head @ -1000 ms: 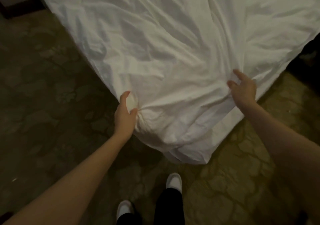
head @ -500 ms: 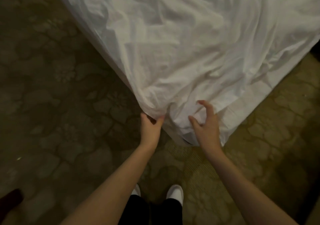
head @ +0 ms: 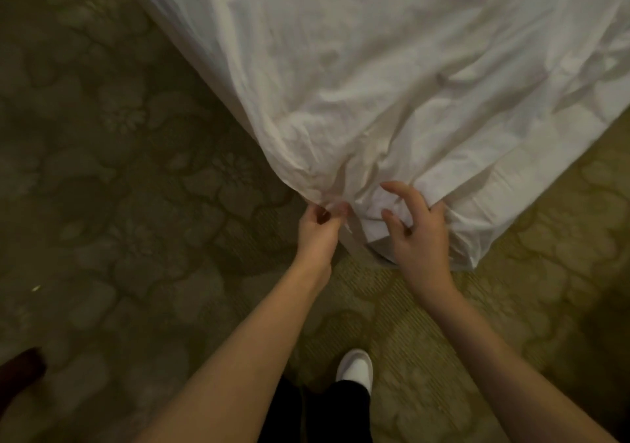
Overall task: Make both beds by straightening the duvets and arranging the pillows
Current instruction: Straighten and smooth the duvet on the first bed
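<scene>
A wrinkled white duvet (head: pixel 392 78) covers the bed and hangs over its near corner toward the floor. My left hand (head: pixel 318 229) pinches a bunched fold of the duvet at that corner, fingers curled round the cloth. My right hand (head: pixel 417 234) sits just to the right on the hanging corner, its fingers spread and bent like a claw against the fabric; its outer fingers seem tucked under a fold. No pillows are in view.
Patterned olive carpet (head: pixel 119 170) surrounds the bed corner on the left and right. My white shoe (head: pixel 354 367) stands just below the hands. A dark red-brown object (head: pixel 20 371) pokes in at the lower left edge.
My right hand has come in from the bed's right edge to the corner beside my left hand. My left hand kept its hold on the duvet, which is now pulled into a tighter point.
</scene>
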Demonstrator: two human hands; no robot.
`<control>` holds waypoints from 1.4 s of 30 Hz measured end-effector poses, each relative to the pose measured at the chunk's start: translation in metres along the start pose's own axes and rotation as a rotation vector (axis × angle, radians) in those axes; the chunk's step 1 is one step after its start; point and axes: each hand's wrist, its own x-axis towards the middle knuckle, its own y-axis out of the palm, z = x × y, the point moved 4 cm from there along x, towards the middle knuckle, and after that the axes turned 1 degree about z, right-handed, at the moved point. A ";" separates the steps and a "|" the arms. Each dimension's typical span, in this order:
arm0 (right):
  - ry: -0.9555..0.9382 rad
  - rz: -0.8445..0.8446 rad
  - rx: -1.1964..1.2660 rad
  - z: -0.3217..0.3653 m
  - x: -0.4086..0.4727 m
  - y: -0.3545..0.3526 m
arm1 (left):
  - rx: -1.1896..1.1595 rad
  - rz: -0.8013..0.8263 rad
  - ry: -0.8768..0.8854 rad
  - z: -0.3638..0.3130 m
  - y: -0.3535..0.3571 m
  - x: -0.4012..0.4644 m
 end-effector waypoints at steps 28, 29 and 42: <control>-0.119 0.036 0.079 -0.008 -0.002 -0.001 | -0.160 -0.019 0.024 0.028 0.014 0.017; -0.128 0.026 0.071 -0.008 -0.003 -0.001 | -0.161 -0.022 0.029 0.027 0.012 0.016; 0.194 -0.020 0.429 0.035 -0.036 0.008 | -0.210 -0.060 0.083 -0.003 -0.034 -0.055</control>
